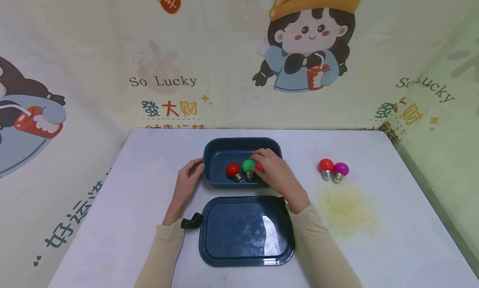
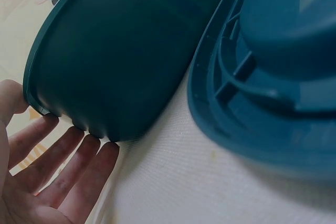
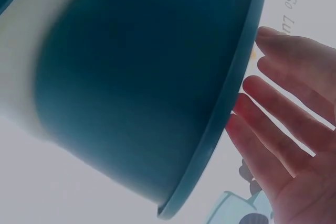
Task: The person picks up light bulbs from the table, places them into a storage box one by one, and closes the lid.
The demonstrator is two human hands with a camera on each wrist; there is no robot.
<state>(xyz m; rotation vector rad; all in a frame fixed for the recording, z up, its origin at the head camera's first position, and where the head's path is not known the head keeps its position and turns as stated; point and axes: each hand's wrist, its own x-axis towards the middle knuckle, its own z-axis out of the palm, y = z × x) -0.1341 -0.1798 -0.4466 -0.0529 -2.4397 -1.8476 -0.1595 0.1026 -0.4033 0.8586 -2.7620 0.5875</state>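
Observation:
A dark blue rectangular box (image 1: 220, 183) stands open on the table. Against its left end, my left hand (image 1: 188, 175) presses with fairly straight fingers (image 2: 84, 177) on the outer wall. My right hand (image 1: 275, 171) reaches over the front right into the box, its thumb and index finger pinching the green light bulb (image 1: 248, 165). Left of that bulb lies a red light bulb (image 1: 233, 169), metal base toward the front. Behind the thumb, part of a pink bulb (image 1: 260, 167) shows, mostly covered by the hand. In the right wrist view the box wall hides what the fingertips (image 3: 254, 85) touch.
A dark blue lid (image 1: 239, 234) lies flat in front of the box. To the right on the white table (image 1: 396, 204), a red bulb (image 1: 326, 165) and a purple bulb (image 1: 341, 169) lie side by side, near a yellowish stain. A printed cloth hangs behind.

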